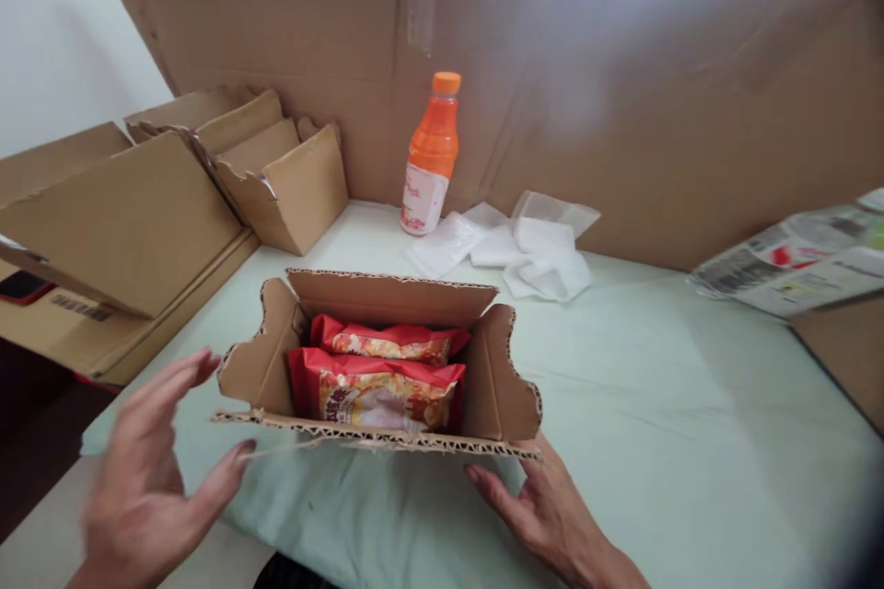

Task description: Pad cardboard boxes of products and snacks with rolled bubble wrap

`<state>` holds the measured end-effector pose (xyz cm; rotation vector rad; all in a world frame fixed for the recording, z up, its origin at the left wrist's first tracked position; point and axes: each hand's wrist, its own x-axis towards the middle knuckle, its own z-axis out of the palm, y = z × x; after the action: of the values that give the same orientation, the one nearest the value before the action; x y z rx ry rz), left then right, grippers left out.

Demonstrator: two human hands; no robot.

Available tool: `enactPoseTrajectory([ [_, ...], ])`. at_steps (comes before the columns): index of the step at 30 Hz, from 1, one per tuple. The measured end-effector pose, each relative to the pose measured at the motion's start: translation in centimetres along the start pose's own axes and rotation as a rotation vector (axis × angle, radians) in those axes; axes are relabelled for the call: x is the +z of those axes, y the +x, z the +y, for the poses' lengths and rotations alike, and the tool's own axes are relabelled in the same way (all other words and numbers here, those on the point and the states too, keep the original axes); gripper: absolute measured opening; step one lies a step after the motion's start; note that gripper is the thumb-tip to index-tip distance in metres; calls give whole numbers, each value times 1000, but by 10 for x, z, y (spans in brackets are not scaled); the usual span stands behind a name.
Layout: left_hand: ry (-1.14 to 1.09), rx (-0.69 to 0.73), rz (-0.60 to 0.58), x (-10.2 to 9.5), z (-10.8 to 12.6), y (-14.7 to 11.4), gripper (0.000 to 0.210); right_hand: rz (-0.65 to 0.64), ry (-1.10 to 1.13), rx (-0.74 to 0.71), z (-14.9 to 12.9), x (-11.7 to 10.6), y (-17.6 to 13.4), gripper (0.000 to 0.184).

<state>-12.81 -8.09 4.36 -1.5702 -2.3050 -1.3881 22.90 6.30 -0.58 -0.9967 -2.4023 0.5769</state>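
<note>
There are two red packets (pixel 387 391), one carton (pixel 498 368) around them and one orange bottle (pixel 429 156).

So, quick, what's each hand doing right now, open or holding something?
Left hand: open, spread, beside the left end of the cardboard box.
Right hand: at the box's near right corner, partly hidden; grip can't be told.

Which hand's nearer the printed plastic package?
Right. The right hand is left of the package, by the right end of the open box; the left hand is farther left.
</note>
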Motion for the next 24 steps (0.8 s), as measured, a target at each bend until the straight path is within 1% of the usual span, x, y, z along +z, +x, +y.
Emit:
enactPoseTrajectory([
  [1, -1, -80, -81, 8, -6, 1, 68, -7, -6, -4, 0, 2, -5, 54],
  [3, 19, -176, -273, 25, -18, 4, 49, -12, -14, -15, -1, 7, -14, 59],
  [5, 33, -277, -446, 40, -27, 7, 45, -22, -1, -10, -4, 12, -17, 66],
  [6, 18, -317, -492, 48, -29, 10, 45, -27, 16, 1, -4, 12, -15, 69],
  [7, -10, -346, -511, 56, -29, 14, 45, -29, 40, 20, -4, 12, -11, 71],
  [8, -53, -360, -509, 66, -26, 20, 45, -25, 67, 42, -2, 10, -5, 72],
  [10, -183, -358, -505, 88, -12, 37, 47, 21, 118, 91, 8, 3, 14, 69],
  [12, -302, -356, -502, 115, 10, 59, 50, 96, 152, 137, 24, -6, 35, 64],
  [14, -380, -350, -491, 144, 32, 79, 51, 146, 170, 174, 43, -16, 52, 61],
  [17, -434, -306, -481, 180, 54, 97, 53, 136, 177, 211, 74, -32, 65, 58],
  [19, -447, -283, -481, 195, 56, 98, 55, 173, 121, 221, 95, -46, 66, 50],
  [22, -431, -277, -471, 206, 49, 88, 49, 365, -64, 273, 126, -66, 74, 42],
  [24, -400, -263, -447, 210, 41, 79, 42, 476, -170, 361, 145, -75, 89, 46],
])
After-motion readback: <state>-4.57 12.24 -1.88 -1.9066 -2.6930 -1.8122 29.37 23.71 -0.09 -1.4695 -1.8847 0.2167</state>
